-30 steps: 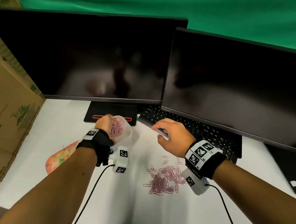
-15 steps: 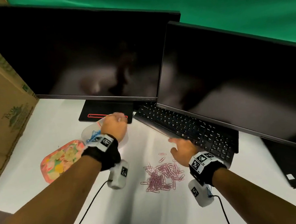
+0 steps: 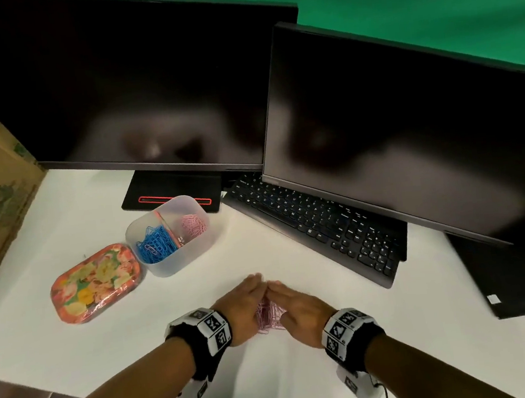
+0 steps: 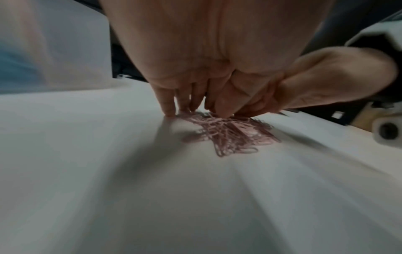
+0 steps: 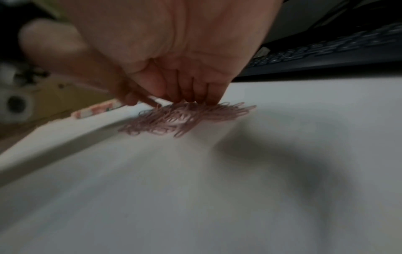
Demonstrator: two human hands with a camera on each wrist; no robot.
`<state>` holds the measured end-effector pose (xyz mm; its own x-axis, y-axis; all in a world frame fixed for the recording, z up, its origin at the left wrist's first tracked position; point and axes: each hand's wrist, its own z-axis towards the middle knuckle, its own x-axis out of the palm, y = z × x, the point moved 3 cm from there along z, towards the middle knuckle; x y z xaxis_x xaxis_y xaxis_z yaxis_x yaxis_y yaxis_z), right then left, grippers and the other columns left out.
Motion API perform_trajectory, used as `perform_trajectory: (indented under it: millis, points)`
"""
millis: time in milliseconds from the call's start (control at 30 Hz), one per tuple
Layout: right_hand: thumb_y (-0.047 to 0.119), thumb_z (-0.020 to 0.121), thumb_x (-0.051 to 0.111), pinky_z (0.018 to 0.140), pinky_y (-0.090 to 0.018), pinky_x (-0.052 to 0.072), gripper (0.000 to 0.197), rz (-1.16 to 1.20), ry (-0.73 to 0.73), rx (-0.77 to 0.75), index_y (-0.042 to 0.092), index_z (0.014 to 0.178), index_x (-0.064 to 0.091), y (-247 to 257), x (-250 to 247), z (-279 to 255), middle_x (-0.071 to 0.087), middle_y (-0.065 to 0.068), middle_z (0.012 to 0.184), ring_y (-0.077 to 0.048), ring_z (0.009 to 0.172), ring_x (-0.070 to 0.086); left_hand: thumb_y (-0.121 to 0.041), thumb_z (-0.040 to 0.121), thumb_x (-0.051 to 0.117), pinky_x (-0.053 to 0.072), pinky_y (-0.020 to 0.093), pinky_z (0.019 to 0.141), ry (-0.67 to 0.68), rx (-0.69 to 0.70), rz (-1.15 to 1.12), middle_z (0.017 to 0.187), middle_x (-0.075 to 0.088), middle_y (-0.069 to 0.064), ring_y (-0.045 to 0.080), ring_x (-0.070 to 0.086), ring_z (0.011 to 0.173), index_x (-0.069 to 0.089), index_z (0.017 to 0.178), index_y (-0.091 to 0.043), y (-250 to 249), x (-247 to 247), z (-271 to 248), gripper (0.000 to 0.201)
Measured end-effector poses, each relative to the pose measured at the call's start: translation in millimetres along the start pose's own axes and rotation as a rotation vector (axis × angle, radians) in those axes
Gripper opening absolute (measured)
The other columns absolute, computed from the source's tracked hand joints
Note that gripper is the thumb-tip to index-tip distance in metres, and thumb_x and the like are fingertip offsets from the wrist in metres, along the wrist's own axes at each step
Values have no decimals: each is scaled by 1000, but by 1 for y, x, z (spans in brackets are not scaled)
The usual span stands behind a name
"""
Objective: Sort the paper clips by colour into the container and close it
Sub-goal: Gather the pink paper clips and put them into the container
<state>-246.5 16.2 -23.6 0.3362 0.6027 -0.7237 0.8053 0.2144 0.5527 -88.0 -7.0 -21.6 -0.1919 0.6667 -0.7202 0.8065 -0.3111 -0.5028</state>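
Hands, left hand (image 3: 243, 304) and right hand (image 3: 298, 308), fingers straight and fingertips meeting, cup loose pink paper clips (image 3: 269, 318) on white table (image 3: 115, 353), gripping nothing, while open container (image 3: 171, 237) with 2 compartments, blue clips (image 3: 156, 247) left, pink right, sits beside floral lid (image 3: 96, 282).

Pink clip pile (image 3: 269, 318) mostly hidden between hands; wrist views blurred.

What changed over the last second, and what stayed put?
The left hand let go of the container and came back toward the person; the right hand drew back from the keyboard. Both now cup the pile of pink clips on the table, fingertips meeting. The floral lid and monitors stayed put.
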Motion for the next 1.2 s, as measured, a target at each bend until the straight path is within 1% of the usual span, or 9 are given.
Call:
perform_trajectory:
  millis: [67, 167, 267, 333, 500, 600, 833, 967, 1200]
  points:
    - [12, 94, 40, 117, -16, 12, 61, 50, -96, 76, 18, 152, 23, -8, -11, -8, 14, 5, 161, -7, 147, 14, -16, 92, 47, 14, 24, 119, -27, -10, -11, 161, 10, 1, 16, 14, 147, 13, 153, -18, 4, 1, -5, 70]
    - [13, 92, 44, 115, -26, 29, 61, 24, -218, 331, 19, 150, 28, -26, -27, -16, 26, 2, 157, -16, 142, 28, -18, 86, 55, 36, 35, 111, -123, -137, 47, 152, 25, 1, 21, 29, 138, 20, 150, -22, 13, -7, -13, 73]
    - [4, 85, 51, 104, -29, 42, 64, -71, -193, 544, 21, 144, 31, -26, -27, -21, 33, -4, 141, -21, 127, 39, -15, 76, 64, 45, 37, 102, -67, -299, 67, 139, 27, 7, 27, 42, 126, 21, 145, -22, 17, -5, -15, 82]
    - [-1, 82, 54, 101, -30, 45, 66, -44, -165, 588, 21, 140, 31, -19, -20, -19, 33, -6, 136, -22, 123, 43, -15, 75, 66, 48, 37, 97, -63, -315, 7, 133, 30, 8, 30, 52, 116, 27, 140, -21, 13, 1, -10, 76]
    - [-3, 79, 58, 98, -35, 49, 61, 55, -120, 547, 18, 132, 38, 2, -1, -1, 35, -7, 130, -25, 116, 51, -19, 79, 65, 51, 38, 88, -97, -242, -45, 118, 41, 6, 32, 61, 103, 43, 123, -17, -13, 10, 6, 49]
    - [9, 80, 63, 96, -36, 49, 54, 100, -125, 479, 17, 130, 42, 4, -3, 0, 37, -7, 127, -26, 112, 53, -20, 79, 65, 50, 37, 90, -105, -237, -44, 121, 42, 7, 32, 60, 104, 43, 125, -17, -19, 9, 10, 52]
    - [34, 72, 77, 94, -36, 48, 82, -52, -61, 311, 26, 139, 30, 13, -6, -5, 34, -3, 123, -26, 111, 47, -19, 76, 64, 49, 38, 95, -106, -238, -76, 124, 41, 6, 29, 58, 108, 42, 130, -22, -8, 7, 9, 59]
    - [34, 86, 63, 87, -31, 49, 47, -27, -48, 311, 25, 129, 48, 15, -10, 10, 42, 0, 107, -25, 105, 57, -21, 74, 63, 47, 38, 97, -141, -208, -114, 120, 42, 3, 26, 51, 114, 47, 126, -25, -7, 7, 13, 54]
    - [20, 89, 57, 86, -31, 52, 21, -15, -130, 377, 16, 109, 65, 1, -22, 18, 62, -9, 110, -27, 103, 60, -18, 77, 67, 39, 31, 106, -303, -235, -255, 138, 36, -2, 20, 36, 130, 40, 140, -25, -1, -8, 11, 68]
